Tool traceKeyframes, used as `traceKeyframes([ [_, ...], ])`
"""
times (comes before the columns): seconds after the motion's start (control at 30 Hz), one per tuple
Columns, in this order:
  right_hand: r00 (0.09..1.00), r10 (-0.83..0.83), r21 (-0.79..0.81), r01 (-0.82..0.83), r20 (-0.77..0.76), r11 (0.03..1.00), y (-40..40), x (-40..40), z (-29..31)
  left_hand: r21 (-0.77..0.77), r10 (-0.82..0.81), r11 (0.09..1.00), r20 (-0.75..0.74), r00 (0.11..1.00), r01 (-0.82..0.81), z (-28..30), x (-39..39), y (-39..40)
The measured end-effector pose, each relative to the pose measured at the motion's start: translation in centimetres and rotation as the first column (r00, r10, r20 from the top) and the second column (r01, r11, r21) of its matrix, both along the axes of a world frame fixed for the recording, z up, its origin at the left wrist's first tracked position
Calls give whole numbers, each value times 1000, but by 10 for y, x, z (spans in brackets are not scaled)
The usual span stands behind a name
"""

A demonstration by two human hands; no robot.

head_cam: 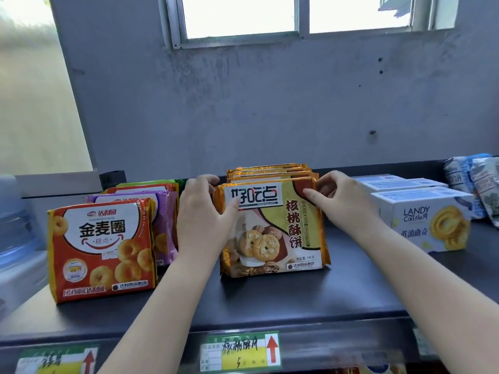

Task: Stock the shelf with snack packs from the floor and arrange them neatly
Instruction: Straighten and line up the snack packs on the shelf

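Both hands pinch the front walnut cookie pack [272,228], standing on the shelf [270,300]: left hand [201,217], right hand [341,201]. Let go crooked and the row behind might tip, I think.

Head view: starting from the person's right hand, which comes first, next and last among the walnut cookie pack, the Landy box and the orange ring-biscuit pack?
From the right hand:
1. Walnut cookie pack, centre of the shelf, under its fingers.
2. Landy box, just to its right.
3. Orange ring-biscuit pack, far left, beyond the left hand.
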State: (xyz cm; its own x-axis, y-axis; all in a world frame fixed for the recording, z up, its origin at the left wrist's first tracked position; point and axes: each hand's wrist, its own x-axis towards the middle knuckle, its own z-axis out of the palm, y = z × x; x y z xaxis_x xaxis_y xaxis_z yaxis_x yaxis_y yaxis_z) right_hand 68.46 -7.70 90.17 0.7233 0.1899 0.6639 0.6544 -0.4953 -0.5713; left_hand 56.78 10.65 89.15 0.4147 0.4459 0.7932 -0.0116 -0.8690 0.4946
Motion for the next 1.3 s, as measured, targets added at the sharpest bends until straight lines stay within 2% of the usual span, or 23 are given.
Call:
traceKeyframes([
  [0.07, 997, -21, 37, 19, 78, 999, -12, -3, 0, 56, -68, 996, 42, 997, 66, 2, 0, -21],
  [0.13, 992, -21, 47, 15, 122, 999, -27, -3, 1, 73, -165, 984, 20, 986, 163, 3, 4, -46],
  [0.23, 982, -36, 40, 29, 186, 999, -56, 9, 5, 36, -270, 962, -53, 961, 272, 7, 17, -84],
  [0.37, 976, -68, 35, 62, 205, 997, -110, 39, 15, -56, -336, 942, -98, 937, 332, 12, 45, -132],
  [0.53, 990, -50, -23, 53, 134, 998, -171, 81, 19, -117, -292, 955, -193, 937, 273, 11, 84, -182],
  [0.63, 998, -45, -76, 48, 35, 996, -192, 102, 20, -187, -277, 954, -258, 925, 234, 11, 107, -200],
  [0.8, 958, -47, -159, 1, -282, 987, -207, 124, 12, -334, -379, 906, -363, 852, 260, 7, 128, -222],
  [0.9, 911, 31, -90, -74, -412, 993, -208, 132, 5, -350, -404, 896, -387, 829, 273, 4, 136, -222],
  [1.07, 924, 54, -75, -89, -379, 993, -200, 137, -4, -317, -394, 907, -408, 824, 277, 5, 133, -221],
  [1.3, 938, 75, -102, -116, -339, 988, -186, 132, -6, -358, -416, 890, -391, 821, 281, 6, 128, -213],
])
